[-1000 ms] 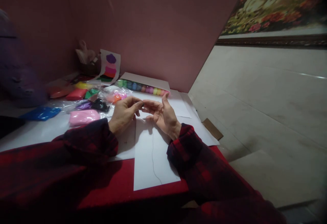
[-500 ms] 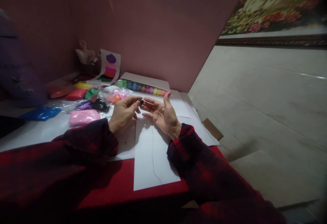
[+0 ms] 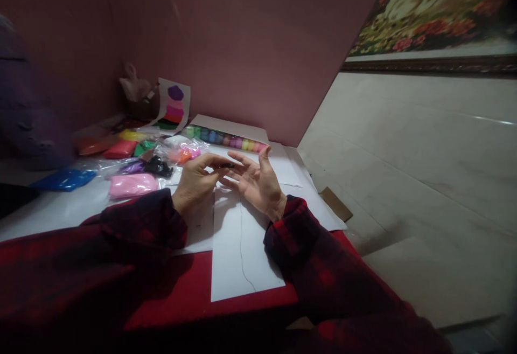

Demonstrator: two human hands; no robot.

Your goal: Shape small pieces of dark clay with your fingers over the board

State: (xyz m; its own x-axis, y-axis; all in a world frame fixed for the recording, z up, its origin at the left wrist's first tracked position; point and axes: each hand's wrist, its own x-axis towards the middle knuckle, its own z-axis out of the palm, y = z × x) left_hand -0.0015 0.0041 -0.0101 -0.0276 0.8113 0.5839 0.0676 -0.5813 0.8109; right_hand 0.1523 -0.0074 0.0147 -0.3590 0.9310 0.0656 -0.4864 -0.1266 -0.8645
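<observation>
The left hand (image 3: pixel 196 182) has its fingers clamped on a small dark lump (image 3: pixel 227 165), which sits at their tips, probably to steady it beside the right hand (image 3: pixel 258 184), whose loosely spread fingers seemingly offer backing. Below them lies a lined white sheet (image 3: pixel 228 257), likely for easy reach.

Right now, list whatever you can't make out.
Dark piece at the left hand: full shape, head view; small, dim, partly covered by that hand.
Thin line on the white sheet: upper end, head view; right hand in the way.
Framed picture: remainder, head view; cut off by top and right edges.
Purple object: identity, head view; blurred, cut off by left edge.
</observation>
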